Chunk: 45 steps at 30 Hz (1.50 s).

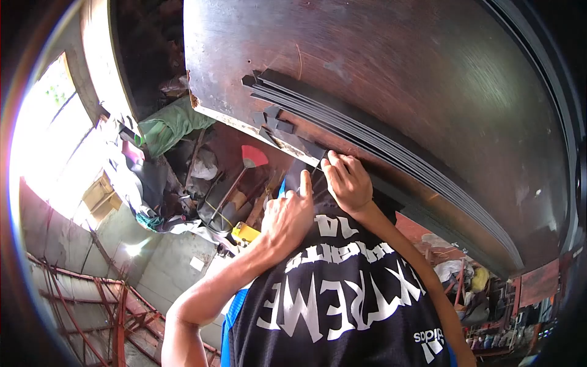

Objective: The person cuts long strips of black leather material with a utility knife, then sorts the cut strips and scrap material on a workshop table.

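Observation:
At the near edge of the dark wooden table [391, 61], my right hand [350, 180] is closed in a pinch over a dark flat strip [301, 144]. A thin line, perhaps a blade or an edge, shows beside its fingertips. Just left of it and lower, my left hand [287, 213] has its fingers curled and its index finger pointing up against a dark piece below the edge. What it holds is mostly hidden. Small dark cut pieces [278, 122] lie near the table corner. Beyond my hands lies a long stack of dark grey strips [379, 131].
More long strips [544, 67] run along the table's far right side. To the left are a green cloth [174, 125], a red fan-shaped item [254, 156], a yellow object [246, 232] and mixed clutter. Several bottles [495, 339] stand at the lower right.

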Tool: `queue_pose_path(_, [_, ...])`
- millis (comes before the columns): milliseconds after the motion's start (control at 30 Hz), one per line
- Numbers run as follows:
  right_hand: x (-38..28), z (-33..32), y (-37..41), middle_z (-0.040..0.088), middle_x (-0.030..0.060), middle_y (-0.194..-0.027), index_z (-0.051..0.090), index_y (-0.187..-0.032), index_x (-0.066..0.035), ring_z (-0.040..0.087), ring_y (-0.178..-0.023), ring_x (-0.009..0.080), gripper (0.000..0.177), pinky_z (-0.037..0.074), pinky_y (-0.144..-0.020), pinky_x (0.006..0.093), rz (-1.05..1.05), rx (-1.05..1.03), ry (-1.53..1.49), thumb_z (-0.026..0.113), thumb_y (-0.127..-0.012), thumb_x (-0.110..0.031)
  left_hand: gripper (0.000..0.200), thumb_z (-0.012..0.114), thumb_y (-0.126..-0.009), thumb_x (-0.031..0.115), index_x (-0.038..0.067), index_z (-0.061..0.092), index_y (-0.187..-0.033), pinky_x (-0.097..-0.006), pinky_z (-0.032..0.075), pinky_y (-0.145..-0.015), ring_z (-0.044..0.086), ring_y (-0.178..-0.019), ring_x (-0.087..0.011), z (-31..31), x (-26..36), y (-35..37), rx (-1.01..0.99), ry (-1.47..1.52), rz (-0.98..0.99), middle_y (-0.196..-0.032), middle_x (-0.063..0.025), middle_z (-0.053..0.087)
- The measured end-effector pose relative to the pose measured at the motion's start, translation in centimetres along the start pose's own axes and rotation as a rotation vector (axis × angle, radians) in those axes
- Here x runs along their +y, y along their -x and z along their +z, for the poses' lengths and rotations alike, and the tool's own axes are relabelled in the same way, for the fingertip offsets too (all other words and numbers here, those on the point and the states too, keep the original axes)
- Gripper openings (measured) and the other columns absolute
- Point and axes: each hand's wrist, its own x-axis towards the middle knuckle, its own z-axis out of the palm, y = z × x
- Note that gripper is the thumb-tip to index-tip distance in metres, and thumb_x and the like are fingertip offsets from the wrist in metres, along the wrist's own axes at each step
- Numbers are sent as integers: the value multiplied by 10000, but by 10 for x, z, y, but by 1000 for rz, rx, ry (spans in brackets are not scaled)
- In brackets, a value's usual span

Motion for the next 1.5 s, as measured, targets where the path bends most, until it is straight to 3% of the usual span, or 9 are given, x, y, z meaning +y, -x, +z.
queue_pose_path(367, [-3, 2, -2, 678, 95, -1005, 656, -957, -48, 620, -867, 209, 118, 530, -781, 295, 41, 25, 6, 662, -861, -116, 646, 556, -792, 61, -102, 368, -1388, -474, 540, -564, 671, -621, -389, -2, 0, 0, -28, 58, -24, -715, -255, 653])
queue_pose_path(567, [-6, -3, -4, 664, 87, -976, 634, -963, -52, 613, -858, 229, 156, 518, -770, 315, 52, 42, -49, 668, -811, -54, 657, 567, -832, 78, -13, 362, -1450, -425, 533, -528, 664, -614, -311, 66, -21, 3, 293, 15, 51, -739, -163, 637])
queue_pose_path(600, [-7, -2, -3, 663, 95, -979, 624, -964, -49, 612, -865, 245, 218, 519, -770, 332, 52, 50, -61, 705, -762, -42, 649, 559, -867, 161, 9, 342, -1460, -440, 544, -547, 692, -703, -342, 84, -29, 0, 308, 74, 71, -868, -214, 654])
queue_pose_path(667, [-7, 2, 0, 664, 95, -989, 609, -963, -52, 616, -870, 255, 356, 521, -776, 352, 63, 73, -64, 763, -645, -5, 655, 572, -856, 148, 16, 350, -1457, -440, 541, -547, 690, -699, -326, 111, -43, -10, 398, 137, 123, -862, -192, 653])
queue_pose_path(767, [-7, 4, 0, 666, 84, -999, 608, -957, -58, 620, -865, 251, 363, 522, -777, 352, 56, 79, -49, 769, -636, -2, 671, 604, -818, 113, 39, 381, -1447, -425, 536, -537, 677, -668, -288, 129, -49, -15, 571, 197, 189, -816, -140, 640])
queue_pose_path(867, [-8, 4, 0, 661, 80, -989, 610, -972, -65, 614, -861, 256, 349, 519, -769, 351, 64, 85, -51, 745, -655, -7, 641, 597, -787, 93, 42, 443, -1407, -420, 532, -505, 676, -599, -299, 91, -37, 1, 518, 187, 133, -739, -156, 654])
queue_pose_path(900, [-8, 4, 1, 653, 81, -995, 612, -1003, -67, 605, -873, 258, 349, 517, -779, 349, 62, 86, -45, 727, -676, -26, 534, 579, -861, 93, 38, 471, -1380, -432, 501, -467, 631, -523, -326, 82, -36, 3, 544, 176, 152, -691, -152, 623])
queue_pose_path(1267, [-7, 7, 2, 663, 69, -986, 625, -956, -74, 617, -863, 246, 270, 520, -769, 348, 67, 93, -40, 732, -709, -57, 479, 553, -789, 40, -141, 468, -1225, -438, 527, -494, 673, -561, -351, 32, -28, 10, 313, 116, 183, -605, -203, 629])
queue_pose_path(1500, [-9, -2, -4, 657, 77, -970, 619, -945, -62, 615, -846, 242, 226, 520, -751, 337, 69, 52, -50, 716, -740, -60, 528, 560, -779, 29, -176, 436, -1250, -424, 543, -505, 673, -557, -352, 37, -17, 7, 318, 140, 159, -622, -209, 638])
